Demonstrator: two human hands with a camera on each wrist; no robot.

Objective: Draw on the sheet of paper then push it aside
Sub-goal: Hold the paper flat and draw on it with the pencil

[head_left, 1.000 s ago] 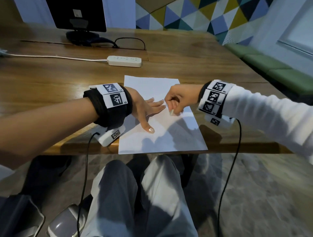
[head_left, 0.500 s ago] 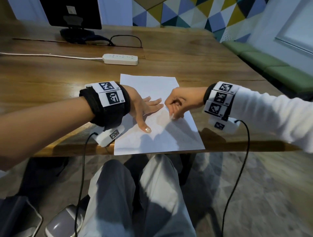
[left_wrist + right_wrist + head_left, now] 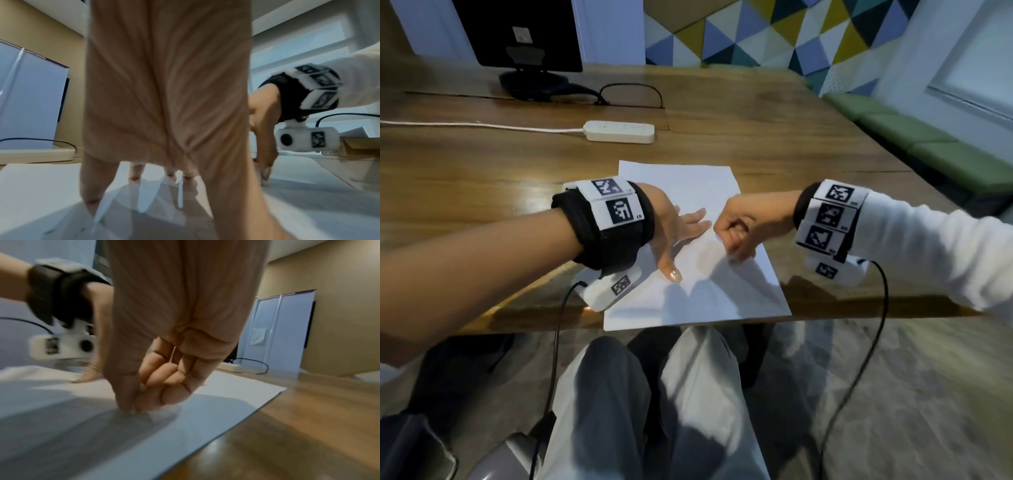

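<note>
A white sheet of paper (image 3: 705, 291) lies on the wooden table (image 3: 482, 178), its near edge hanging slightly over the table's front edge. My left hand (image 3: 685, 240) presses flat on the sheet's left half, fingers spread and straight. My right hand (image 3: 736, 255) is at the sheet's right side, fingertips pinched together and down at the paper. The right wrist view shows the pinched right hand (image 3: 133, 408) touching the paper (image 3: 226, 394), with a thin pen shaft (image 3: 172, 353) between the fingers. The pen's tip is hidden. No drawn marks are readable.
A white power strip (image 3: 619, 131) with its cord lies behind the sheet. A dark monitor (image 3: 517, 34) stands at the back left with a black cable loop (image 3: 631, 92). A green bench (image 3: 928, 144) runs along the right. My knees are below the table edge.
My right hand has slid a little toward me across the sheet, still pinched. The left hand stays flat on the paper, which has not shifted on the table.
</note>
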